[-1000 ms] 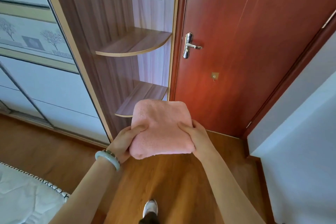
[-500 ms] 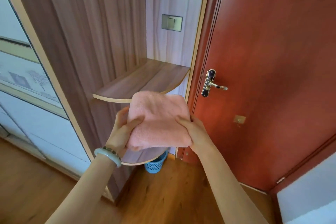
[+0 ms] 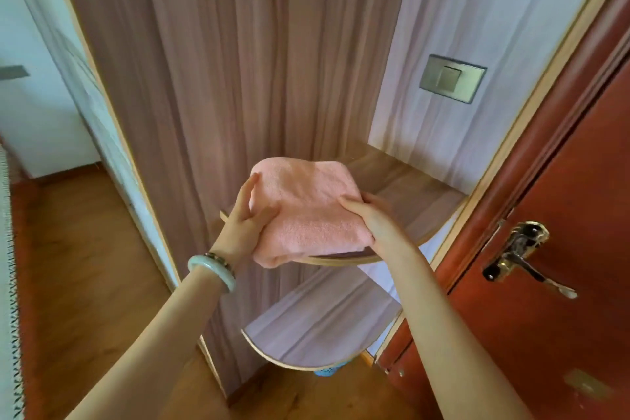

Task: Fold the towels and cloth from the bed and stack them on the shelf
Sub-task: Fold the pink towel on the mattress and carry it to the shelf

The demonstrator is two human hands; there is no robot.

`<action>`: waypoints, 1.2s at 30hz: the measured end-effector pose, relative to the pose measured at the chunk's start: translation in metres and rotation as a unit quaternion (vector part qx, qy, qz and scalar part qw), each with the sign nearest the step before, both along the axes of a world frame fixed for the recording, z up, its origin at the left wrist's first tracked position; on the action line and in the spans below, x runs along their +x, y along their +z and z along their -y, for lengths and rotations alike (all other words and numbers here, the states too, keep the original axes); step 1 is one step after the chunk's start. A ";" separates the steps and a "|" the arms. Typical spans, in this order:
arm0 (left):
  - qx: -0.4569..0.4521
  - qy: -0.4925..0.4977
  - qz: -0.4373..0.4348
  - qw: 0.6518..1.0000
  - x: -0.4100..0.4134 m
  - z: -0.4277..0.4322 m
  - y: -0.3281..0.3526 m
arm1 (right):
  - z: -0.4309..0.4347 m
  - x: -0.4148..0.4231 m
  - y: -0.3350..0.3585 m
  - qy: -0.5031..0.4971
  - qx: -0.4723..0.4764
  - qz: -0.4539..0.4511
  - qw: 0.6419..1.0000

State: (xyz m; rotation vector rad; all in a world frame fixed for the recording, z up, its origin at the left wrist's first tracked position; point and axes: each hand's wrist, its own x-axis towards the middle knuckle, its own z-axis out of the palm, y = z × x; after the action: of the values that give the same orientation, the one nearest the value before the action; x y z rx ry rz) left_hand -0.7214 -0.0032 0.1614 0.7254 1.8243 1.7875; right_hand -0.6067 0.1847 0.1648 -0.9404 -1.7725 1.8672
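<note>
Red door [image 3: 562, 181] along the right side, shut against its frame. Wood-grain panel [image 3: 221, 61] up the middle, forming the left wall of a corner niche. Wooden floor [image 3: 85, 266] below and to the left.

Two curved shelves fixed in the niche. Lower shelf [image 3: 324, 327] bare on the visible part. Upper shelf [image 3: 409, 187] bare at its back right corner.

Folded pink towel [image 3: 306, 211] over the front left part of the upper shelf, near edge overhanging the shelf's front edge. Cannot tell whether resting on the board or held just above it.

Left hand [image 3: 243, 225] gripping the towel's left side: thumb laid across the top, fingers curled along the side and partly hidden. Right hand [image 3: 375, 218] gripping the towel's right near corner: thumb on top, fingers underneath, out of sight. Both forearms extended toward the shelf.

Metal handle [image 3: 521, 256] on the door, level with the gap between the shelves. Grey switch [image 3: 451, 78] on the niche's back wall, above the upper shelf. Pale green bracelet [image 3: 213, 271] on the left wrist, with a darker band touching it. Blue basket [image 3: 327, 370] on the floor under the lower shelf's front edge, mostly hidden.
</note>
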 end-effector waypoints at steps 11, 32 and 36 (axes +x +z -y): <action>-0.309 0.221 -0.226 0.897 -0.019 -0.064 -0.022 | -0.077 -0.089 -0.012 0.190 0.343 0.166 0.905; -0.336 0.195 -0.304 0.870 -0.014 -0.052 -0.025 | -0.034 -0.088 -0.003 0.286 0.639 0.078 0.710; -0.323 0.288 -0.296 0.852 -0.001 0.005 -0.015 | 0.035 -0.081 0.038 0.272 0.638 -0.119 0.711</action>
State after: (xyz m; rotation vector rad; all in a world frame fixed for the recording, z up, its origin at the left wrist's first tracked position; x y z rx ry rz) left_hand -0.7221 -0.0082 0.1463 0.4997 3.0999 1.1103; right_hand -0.6878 0.1500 0.2027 0.3801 -2.5709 0.4468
